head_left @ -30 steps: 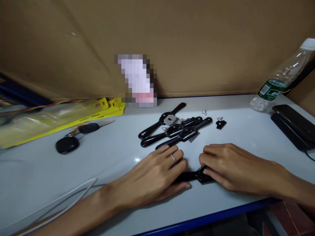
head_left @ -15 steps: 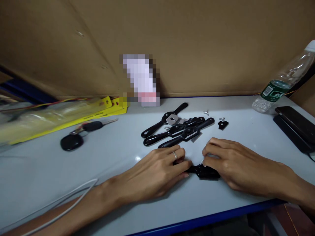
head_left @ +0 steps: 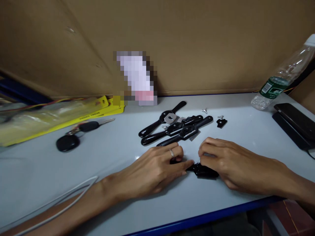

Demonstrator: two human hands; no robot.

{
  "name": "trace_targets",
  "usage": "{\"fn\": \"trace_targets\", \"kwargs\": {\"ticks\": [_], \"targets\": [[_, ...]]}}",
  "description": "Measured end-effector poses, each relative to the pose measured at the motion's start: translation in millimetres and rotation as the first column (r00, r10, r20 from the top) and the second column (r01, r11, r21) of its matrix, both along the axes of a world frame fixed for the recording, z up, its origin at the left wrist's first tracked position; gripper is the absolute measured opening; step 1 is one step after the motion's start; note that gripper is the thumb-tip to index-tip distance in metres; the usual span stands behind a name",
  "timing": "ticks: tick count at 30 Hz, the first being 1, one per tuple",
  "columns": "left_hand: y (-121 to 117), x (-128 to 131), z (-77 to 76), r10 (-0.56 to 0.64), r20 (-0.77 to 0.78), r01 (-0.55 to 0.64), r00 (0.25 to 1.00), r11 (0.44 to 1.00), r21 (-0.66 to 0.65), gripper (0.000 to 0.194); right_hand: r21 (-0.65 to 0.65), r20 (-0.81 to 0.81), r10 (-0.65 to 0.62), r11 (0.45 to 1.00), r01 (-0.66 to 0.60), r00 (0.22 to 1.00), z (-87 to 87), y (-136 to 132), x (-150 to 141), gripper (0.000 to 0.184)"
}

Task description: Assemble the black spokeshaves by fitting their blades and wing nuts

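Head view: a black spokeshave [head_left: 206, 171] lies on the light tabletop [head_left: 137, 213] near its front edge, under both your hands. Your left hand [head_left: 158, 167] covers one handle, its fingers curled over it and the forefinger stretched toward the middle. Your right hand [head_left: 230, 162] bends over the other end, thumb and fingertips drawn together at the body; a bright sliver [head_left: 198, 162] shows beside them, but I cannot tell whether they pinch it. Just beyond, three more spokeshaves [head_left: 188, 132] lie close together, a grey metal plate [head_left: 173, 118] on the rearmost. Near their right ends are a silver wing screw [head_left: 204, 111] and a black lever cap [head_left: 221, 123]. A key [head_left: 89, 126] lies well to your left; a plastic bottle [head_left: 274, 88] leans at the back right.
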State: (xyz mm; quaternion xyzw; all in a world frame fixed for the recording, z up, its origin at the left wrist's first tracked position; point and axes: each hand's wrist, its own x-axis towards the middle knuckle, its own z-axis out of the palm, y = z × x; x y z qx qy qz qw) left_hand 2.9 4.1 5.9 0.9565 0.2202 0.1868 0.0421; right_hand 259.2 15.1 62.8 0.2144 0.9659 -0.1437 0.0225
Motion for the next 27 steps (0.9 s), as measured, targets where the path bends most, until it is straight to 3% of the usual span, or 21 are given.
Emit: {"fn": "trace_targets", "kwargs": {"ticks": [5,9,11,14,19,24,27], "targets": [[0,1,2.3,-0.010,-0.010,0.010,1.000,1.000,0.008,0.026,-0.027,-0.055,-0.013,1.000,0.012,0.998,-1.6,2,0,0.045],[-1,2,2.2,-0.016,0.003,0.016,1.000,1.000,0.022,0.027,-0.089,-0.189,0.017,0.995,-0.035,0.982,-5.5,5,1,0.032],[-2,2,1.5,-0.009,0.011,0.008,1.000,0.999,0.040,0.027,-0.055,-0.286,0.024,0.998,-0.041,0.958,-7.0,6,2,0.029],[-3,2,0.4,-0.010,0.013,0.009,1.000,0.999,0.051,0.026,0.076,-0.359,-0.047,0.994,0.079,0.932,-6.8,8,6,0.027],[-5,4,-0.2,-0.019,0.014,0.018,1.000,0.998,0.068,0.026,0.103,-0.248,-0.122,0.983,0.151,0.961,-2.3,4,8,0.022],[-7,5,1.6,-0.024,0.016,0.022,1.000,0.997,0.075,0.027,-0.041,-0.128,-0.045,0.998,0.040,0.991,2.2,-4,4,0.024],[-7,4,1.8,-0.029,0.012,0.028,1.000,0.997,0.071,0.027,-0.022,-0.111,-0.040,0.999,0.037,0.993,2.6,-5,4,0.023]]}}
